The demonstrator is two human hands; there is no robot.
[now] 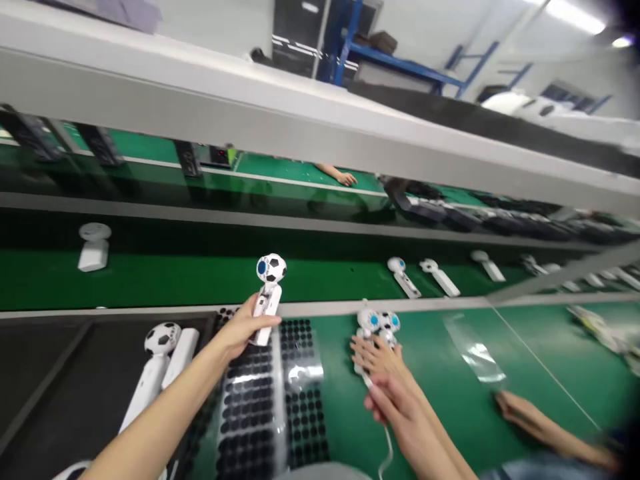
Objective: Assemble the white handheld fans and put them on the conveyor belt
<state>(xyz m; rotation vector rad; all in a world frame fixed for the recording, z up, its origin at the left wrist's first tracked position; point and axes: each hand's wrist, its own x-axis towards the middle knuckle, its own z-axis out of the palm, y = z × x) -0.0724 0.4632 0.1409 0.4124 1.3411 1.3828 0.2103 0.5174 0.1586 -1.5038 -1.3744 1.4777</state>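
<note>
My left hand [250,323] is closed around the stem of a white handheld device [271,268] with a football-patterned ball head and a blue disc on it. The device is held upright near the belt's edge. Lower right of it, my right hand [400,407] pinches a white cable [388,443] just behind its end. That end meets, or lies close against, one of two similar ball-headed devices [369,320]; whether it is plugged in I cannot tell. Another person's hand [380,360] lies over these two devices and partly hides them.
Sheets of round black pads [250,413] lie before me. Left, a black tray [45,373] bears more white devices [161,340]. Several devices [440,277] lie on the green belt [330,277]. A co-worker's other hand [520,410] rests near a clear plastic bag [475,353]. A shelf beam [250,107] crosses above.
</note>
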